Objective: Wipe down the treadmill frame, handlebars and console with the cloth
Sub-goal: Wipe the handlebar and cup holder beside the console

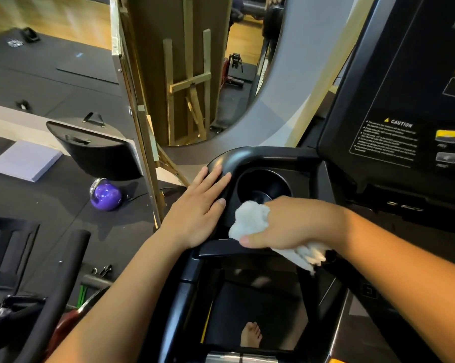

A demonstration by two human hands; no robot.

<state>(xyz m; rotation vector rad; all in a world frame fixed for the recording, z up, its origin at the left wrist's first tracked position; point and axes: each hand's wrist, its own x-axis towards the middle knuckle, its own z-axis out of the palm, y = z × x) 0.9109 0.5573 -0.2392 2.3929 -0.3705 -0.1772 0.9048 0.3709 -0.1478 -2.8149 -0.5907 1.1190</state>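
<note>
dark gym mats fill the frame's left; left hand point(198, 209) rests flat on the handlebar point(236, 155), right hand point(286, 224) clutches the cloth point(250, 220) at centre.

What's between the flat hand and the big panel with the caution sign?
In the head view, a round black cup holder sits between the left hand and the console panel.

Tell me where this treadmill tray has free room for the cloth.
The round cup holder, bordered by the curved black rim and the console, looks empty. The front-left corner is crowded: the left hand lies flat on the rim, and the right hand grips the cloth beside it.
</note>
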